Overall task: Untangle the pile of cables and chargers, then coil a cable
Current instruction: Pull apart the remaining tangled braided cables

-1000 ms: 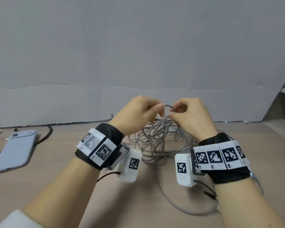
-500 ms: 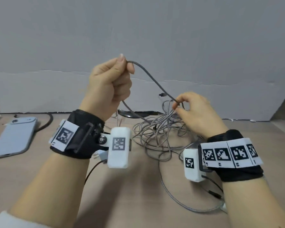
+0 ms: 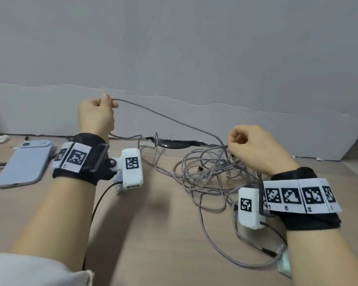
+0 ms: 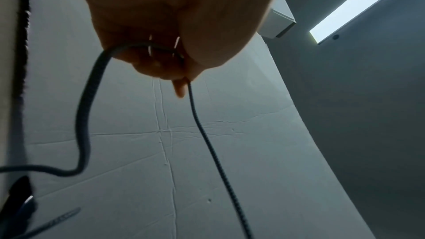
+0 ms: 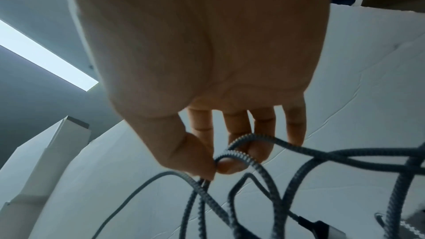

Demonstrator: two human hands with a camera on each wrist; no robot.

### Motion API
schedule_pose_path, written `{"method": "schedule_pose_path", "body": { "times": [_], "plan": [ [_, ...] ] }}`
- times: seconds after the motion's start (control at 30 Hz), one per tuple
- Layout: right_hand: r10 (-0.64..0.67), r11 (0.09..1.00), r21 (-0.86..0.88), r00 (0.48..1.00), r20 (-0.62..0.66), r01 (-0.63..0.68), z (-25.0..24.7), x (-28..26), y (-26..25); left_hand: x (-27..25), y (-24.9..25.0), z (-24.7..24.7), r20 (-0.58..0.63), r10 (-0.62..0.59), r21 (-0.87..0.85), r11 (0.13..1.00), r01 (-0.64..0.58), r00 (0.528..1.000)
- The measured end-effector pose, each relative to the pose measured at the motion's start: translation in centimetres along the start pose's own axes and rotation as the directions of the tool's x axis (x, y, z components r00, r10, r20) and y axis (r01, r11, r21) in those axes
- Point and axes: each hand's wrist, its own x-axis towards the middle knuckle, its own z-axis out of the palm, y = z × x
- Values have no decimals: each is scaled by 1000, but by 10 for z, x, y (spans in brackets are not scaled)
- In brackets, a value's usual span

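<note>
1. Sprawling across the tan wooden tabletop (image 3: 163, 234), the tangled pile of grey braided cables (image 3: 207, 174) sits at about 1 o'clock, short of the grey paper backdrop (image 3: 174, 58); bare table lies between both forearms.
2. Left hand (image 3: 96, 118), raised at 11 o'clock, fist curled around one grey braided strand (image 3: 170, 118).
3. Right hand (image 3: 256, 147), low at 2 o'clock, thumb and forefinger pinching that strand at the pile.
4. Pale blue smartphone (image 3: 25, 164) lies at 9 o'clock, well apart.

Cables (image 3: 203, 172): grey braided fabric sheath, matt, ribbed weave clear in right wrist view. Table (image 3: 153, 234): light wood-look, smooth matt. Phone (image 3: 25, 162): smooth pale blue, slight sheen. Backdrop (image 3: 194, 58): creased grey paper. Wrist straps (image 3: 310, 221): black cloth.
</note>
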Motion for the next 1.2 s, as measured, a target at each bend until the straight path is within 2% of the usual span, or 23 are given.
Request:
{"method": "schedule_pose_path", "body": {
  "times": [0.07,0.1,0.13,0.17,0.2,0.23,0.27,0.3,0.33,0.37,0.4,0.47,0.53,0.67,0.73,0.8,0.87,0.93,1.0,1.07,1.13,1.2],
  "plan": [
    [-62,998,36,998,30,60,1,1,1,5,-6,1,3,-34,144,989,33,999],
    [-85,995,50,996,22,84,2,1,1,6,-7,4,-7,-63,301,951,62,998],
    [-103,993,62,995,0,103,3,3,2,1,0,7,-24,-75,486,871,77,997],
    [-117,990,74,993,-26,119,4,4,3,-8,8,11,-9,-20,611,791,21,1000],
    [-130,987,84,990,-48,133,5,5,2,-20,21,16,70,139,657,739,-151,988],
    [-142,985,91,988,-67,148,6,6,2,-32,33,23,219,332,606,691,-395,917],
    [-153,983,93,985,-84,160,7,7,2,-47,44,31,395,465,483,628,-610,792],
    [-159,981,94,982,-98,169,8,8,2,-61,49,42,554,519,340,572,-746,651],
    [-163,980,99,981,-108,173,9,9,1,-75,50,53,685,481,254,547,-797,548],
    [-163,978,109,979,-118,176,10,9,1,-88,51,62,776,402,226,543,-809,486],
    [-161,977,121,979,-127,176,10,9,0,-97,49,70,817,320,250,553,-795,480],
    [-150,976,136,978,-146,170,10,9,-1,-101,40,79,820,250,322,542,-776,515],
    [-124,982,113,972,-198,148,10,10,0,-94,34,78,785,303,326,541,-775,541],
    [7,997,78,942,-335,21,13,13,9,-87,41,69,690,464,190,624,-758,555],
    [85,996,-2,951,-297,-89,15,14,14,-87,49,64,581,555,84,687,-722,595],
    [112,987,-87,965,-239,-136,14,11,11,-88,55,61,495,592,-4,733,-680,636],
    [25,995,-88,960,-278,-52,6,4,-3,-90,58,60,488,587,-27,750,-661,646],
    [-126,987,46,931,-342,151,0,-7,-26,-93,59,62,527,571,-40,757,-653,629],
    [-219,926,250,943,-251,282,5,-15,-47,-96,62,63,542,589,-92,751,-654,599],
    [-239,894,354,960,-145,276,20,-14,-52,-97,65,62,529,614,-151,747,-647,586],
    [-231,910,323,965,-120,258,32,-7,-44,-94,67,60,470,634,-166,747,-644,614],
    [-247,937,228,964,-101,264,38,-1,-34,-87,70,54,352,642,-170,760,-628,681]
  ]
}}
